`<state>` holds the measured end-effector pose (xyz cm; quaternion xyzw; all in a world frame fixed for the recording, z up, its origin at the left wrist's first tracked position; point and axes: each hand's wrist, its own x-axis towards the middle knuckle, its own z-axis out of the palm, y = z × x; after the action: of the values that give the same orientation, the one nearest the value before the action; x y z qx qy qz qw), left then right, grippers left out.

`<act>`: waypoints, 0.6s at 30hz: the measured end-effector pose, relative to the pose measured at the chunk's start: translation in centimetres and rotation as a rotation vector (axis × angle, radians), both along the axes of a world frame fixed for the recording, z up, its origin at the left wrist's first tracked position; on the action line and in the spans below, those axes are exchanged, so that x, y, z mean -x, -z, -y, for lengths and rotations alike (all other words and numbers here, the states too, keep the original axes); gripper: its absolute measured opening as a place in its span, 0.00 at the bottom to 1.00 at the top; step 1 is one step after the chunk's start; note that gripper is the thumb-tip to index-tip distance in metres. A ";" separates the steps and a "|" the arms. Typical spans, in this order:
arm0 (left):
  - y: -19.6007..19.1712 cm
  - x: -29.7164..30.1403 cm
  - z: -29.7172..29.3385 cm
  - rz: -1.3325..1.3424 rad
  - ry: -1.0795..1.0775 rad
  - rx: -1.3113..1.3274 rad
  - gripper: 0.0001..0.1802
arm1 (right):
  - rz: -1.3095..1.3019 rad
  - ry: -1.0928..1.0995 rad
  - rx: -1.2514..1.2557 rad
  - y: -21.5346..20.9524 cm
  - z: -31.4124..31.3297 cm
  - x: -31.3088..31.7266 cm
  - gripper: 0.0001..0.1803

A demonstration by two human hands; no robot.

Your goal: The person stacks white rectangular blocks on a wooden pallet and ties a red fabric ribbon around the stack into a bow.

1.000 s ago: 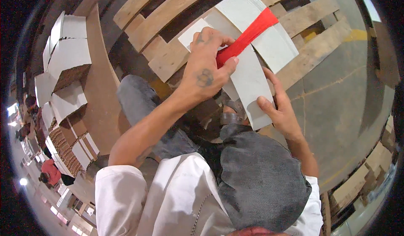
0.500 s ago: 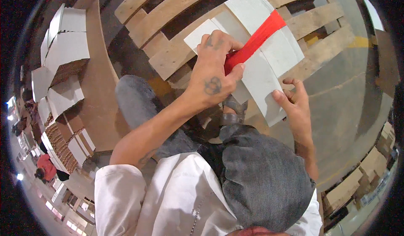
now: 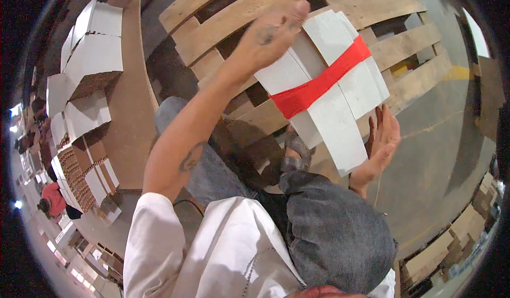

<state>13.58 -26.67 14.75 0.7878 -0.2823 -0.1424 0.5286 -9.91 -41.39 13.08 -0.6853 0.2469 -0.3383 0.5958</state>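
Observation:
A bundle of flat white cardboard pieces [image 3: 334,130] lies at an angle over the wooden pallet, its near end reaching toward my knee. A wide red band [image 3: 321,83] runs across it, lying flat on the top face. My left hand [image 3: 276,32] is above the pallet at the bundle's far left edge, clear of the red band; its fingers are curled away and mostly hidden. Along the bundle's near right edge rests my right hand [image 3: 380,144], open with fingers stretched out beside the cardboard. I cannot tell whether its palm presses on the side.
Under the bundle is a slatted wooden pallet [image 3: 212,43] with gaps between its boards. Stacks of white cardboard [image 3: 95,59] stand on a brown board [image 3: 130,117] at the left. A person in a red top [image 3: 52,199] is far off at the left. More cardboard [image 3: 427,258] lies at the lower right.
My left hand has let go of the red band and moved up and away; the band now lies flat. My right hand has opened and slid lower along the bundle's edge.

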 end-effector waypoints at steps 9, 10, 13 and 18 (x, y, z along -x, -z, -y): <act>0.7 0.1 -0.1 -0.108 0.194 -0.095 0.43 | 0.024 -0.090 0.042 1.1 0.9 -1.3 0.38; 0.5 -0.1 0.0 -0.101 0.211 -0.114 0.43 | 0.011 -0.093 0.042 0.9 0.6 -1.5 0.37; -0.2 0.1 0.2 -0.121 0.213 -0.101 0.43 | -0.037 -0.079 0.059 0.2 0.0 -1.7 0.37; 0.5 0.7 0.1 0.296 0.028 -0.041 0.27 | -0.036 -0.114 0.068 0.4 0.1 -0.9 0.31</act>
<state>12.86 -26.81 14.27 0.8068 -0.3652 -0.0378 0.4629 -8.98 -41.49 12.66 -0.7241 0.2064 -0.2999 0.5858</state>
